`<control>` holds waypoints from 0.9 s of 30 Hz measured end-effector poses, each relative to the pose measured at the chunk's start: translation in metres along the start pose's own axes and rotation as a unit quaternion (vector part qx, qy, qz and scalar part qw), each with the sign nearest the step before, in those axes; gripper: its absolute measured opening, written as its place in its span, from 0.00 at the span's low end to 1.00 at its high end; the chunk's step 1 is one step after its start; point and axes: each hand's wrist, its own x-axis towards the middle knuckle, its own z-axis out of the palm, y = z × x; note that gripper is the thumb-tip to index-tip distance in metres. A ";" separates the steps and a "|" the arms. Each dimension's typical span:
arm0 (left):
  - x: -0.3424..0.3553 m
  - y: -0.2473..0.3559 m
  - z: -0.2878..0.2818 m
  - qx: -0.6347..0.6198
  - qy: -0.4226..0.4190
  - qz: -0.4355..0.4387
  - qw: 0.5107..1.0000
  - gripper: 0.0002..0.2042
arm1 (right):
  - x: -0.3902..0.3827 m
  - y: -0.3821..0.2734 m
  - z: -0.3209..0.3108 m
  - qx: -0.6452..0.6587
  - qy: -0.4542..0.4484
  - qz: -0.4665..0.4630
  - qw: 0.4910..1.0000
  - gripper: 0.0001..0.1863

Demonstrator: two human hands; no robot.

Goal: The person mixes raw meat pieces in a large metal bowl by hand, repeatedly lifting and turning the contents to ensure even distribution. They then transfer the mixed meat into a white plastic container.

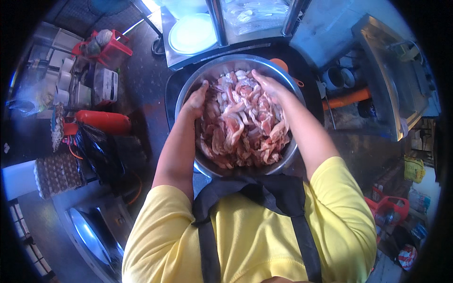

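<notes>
A wide steel bowl (207, 162) full of raw sliced meat (240, 127) stands on a dark round surface in front of me. My left hand (199, 98) is inside its left rim, fingers extended and slightly bent beside the meat. My right hand (269, 87) reaches in at the upper right with fingers stretched out against the meat. An orange object (279, 64) shows partly behind the bowl's back rim.
A steel shelf with white plates (191, 33) is behind the bowl. At left are red gas cylinders (101, 121), a black bag (96, 151), egg trays (59, 177) and a red crate (113, 49). At right stand a steel counter (391, 94) and red plastic items (396, 207).
</notes>
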 end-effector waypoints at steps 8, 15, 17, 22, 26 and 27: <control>0.026 -0.011 0.031 -0.205 -0.219 -0.020 0.954 0.27 | 0.009 -0.022 0.030 -0.083 -0.059 0.006 0.995 0.38; -0.051 0.014 0.036 0.114 -0.262 0.051 0.957 0.24 | -0.042 -0.015 0.016 -0.346 -0.154 -0.177 0.908 0.24; -0.093 0.026 0.047 0.207 -0.278 0.074 0.935 0.25 | -0.092 -0.032 0.026 -0.507 -0.177 -0.258 0.803 0.26; -0.131 -0.008 0.048 0.510 -0.269 0.340 0.743 0.23 | -0.161 -0.009 0.042 -0.649 -0.173 -0.298 0.678 0.26; -0.157 -0.046 0.049 0.640 -0.212 0.312 0.670 0.24 | -0.191 0.030 0.053 -0.708 -0.121 -0.363 0.594 0.19; -0.161 -0.054 0.052 0.663 -0.183 0.340 0.642 0.24 | -0.192 0.039 0.054 -0.712 -0.099 -0.394 0.572 0.16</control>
